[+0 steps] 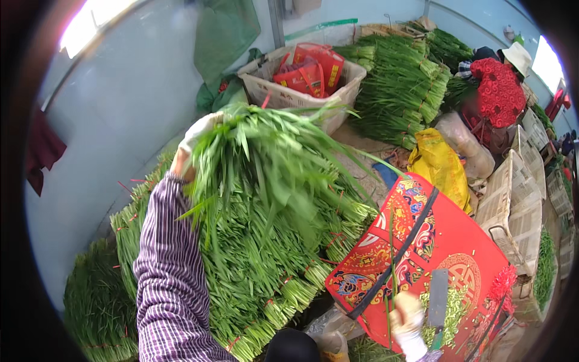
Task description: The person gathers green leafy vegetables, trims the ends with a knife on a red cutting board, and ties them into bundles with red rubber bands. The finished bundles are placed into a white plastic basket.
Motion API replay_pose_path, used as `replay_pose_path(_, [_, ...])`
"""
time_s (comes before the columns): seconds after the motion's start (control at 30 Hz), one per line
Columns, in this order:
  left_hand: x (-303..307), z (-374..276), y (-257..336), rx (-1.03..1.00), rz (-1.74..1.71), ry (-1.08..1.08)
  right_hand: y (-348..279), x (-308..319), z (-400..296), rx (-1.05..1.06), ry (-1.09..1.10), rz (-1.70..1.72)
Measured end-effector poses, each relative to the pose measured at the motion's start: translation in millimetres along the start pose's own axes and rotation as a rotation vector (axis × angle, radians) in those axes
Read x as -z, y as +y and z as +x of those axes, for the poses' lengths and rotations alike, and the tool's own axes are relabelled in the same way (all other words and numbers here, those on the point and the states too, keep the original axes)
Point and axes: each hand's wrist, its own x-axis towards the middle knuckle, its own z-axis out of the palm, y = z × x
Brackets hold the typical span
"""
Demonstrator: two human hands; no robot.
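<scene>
My left hand (199, 133), in a white glove, grips a loose bunch of garlic chives (267, 154); its leaves hang down, blurred. Beneath it lies a stack of tied chive bundles (258, 258), bound with red ties. My right hand (407, 319), also gloved, is low over a red patterned fabric bag (457, 217) laid flat. A few long chive leaves (392, 253) run past its fingers; whether it holds them cannot be told. Right beside that hand rests a knife (438, 298) with a broad blade and green handle, among cut chive ends (452, 312).
A pale plastic crate (303, 99) holding red bags stands at the back, beside another chive stack (398, 86). A yellow sack (438, 167) and empty crates (511, 212) are on the right. Farther off, a person in red (500, 90) bends over. A wall (122, 99) bounds the left.
</scene>
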Motion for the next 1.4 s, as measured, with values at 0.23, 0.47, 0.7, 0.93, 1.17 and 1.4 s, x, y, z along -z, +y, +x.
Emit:
replay_pose_path(0.23, [-143, -185, 62, 0.000, -0.042, -0.097, 40, 111, 136, -0.134, 0.411, 0.626])
replay_pose_path(0.47, [-259, -351, 43, 0.205, -0.118, -0.443, 3, 84, 65, -0.579, -0.256, 1.510])
replay_pose_path(0.7, [-287, -408, 46, -0.351, 0.728, -0.528, -75, 179, -70, -0.472, 0.317, 1.403])
replay_pose_path(0.93, [-371, -418, 29, -0.258, 0.026, -0.774, -142, 182, -101, -0.124, 0.419, 1.122])
replay_pose_path(1.17, [-390, -423, 3, -0.080, -0.157, -0.751, -125, 228, -135, -0.150, 0.143, 0.525])
replay_pose_path(1.4, [-381, -447, 75, -0.592, 0.309, -0.517, -123, 229, -185, -0.304, -0.483, 1.729])
